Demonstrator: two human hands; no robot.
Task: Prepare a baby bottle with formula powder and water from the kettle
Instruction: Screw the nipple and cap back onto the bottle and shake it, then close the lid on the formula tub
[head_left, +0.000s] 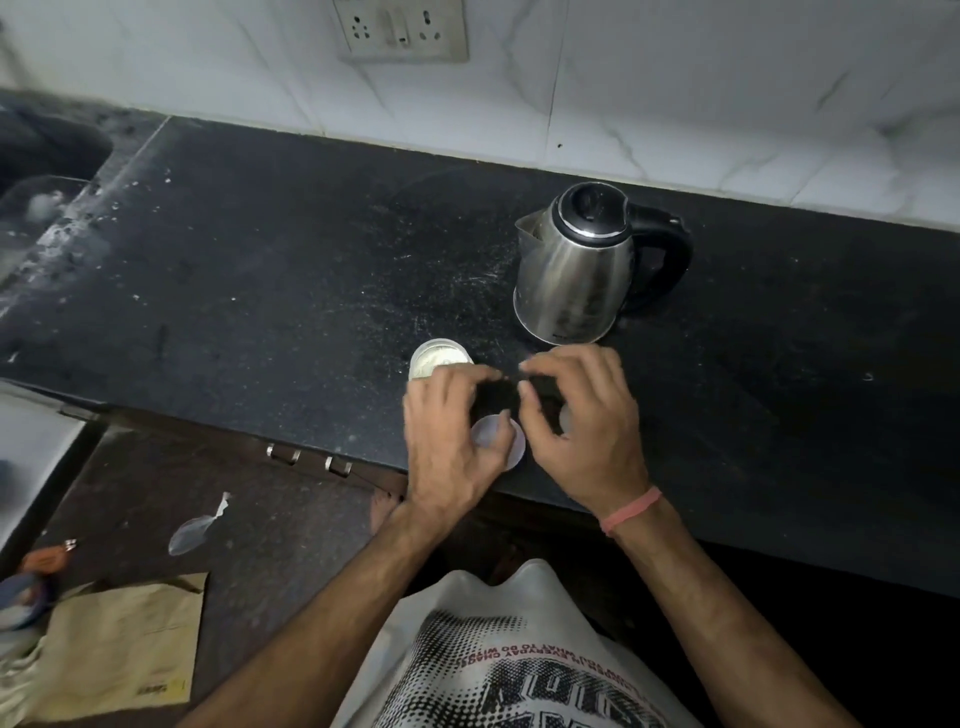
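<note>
Two hands at the black tabletop's (260, 260) front edge: left hand (452, 441) and right hand (582, 431) curled, pinching something dark, blurred. Open powder container (439, 358) just behind; steel kettle (576, 275) beyond, toward back edge.

A home kitchen: black stone counter (260, 260), steel kettle (576, 270), tiled wall (727, 93), sink (47, 156).

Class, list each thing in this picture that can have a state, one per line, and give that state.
kettle: upright on the counter, lid closed, untouched
powder jar: open, pale powder inside
round lid: flat on the counter under the hands
left hand: fingers curled above the lid
right hand: fingers curled, grip unclear
</note>
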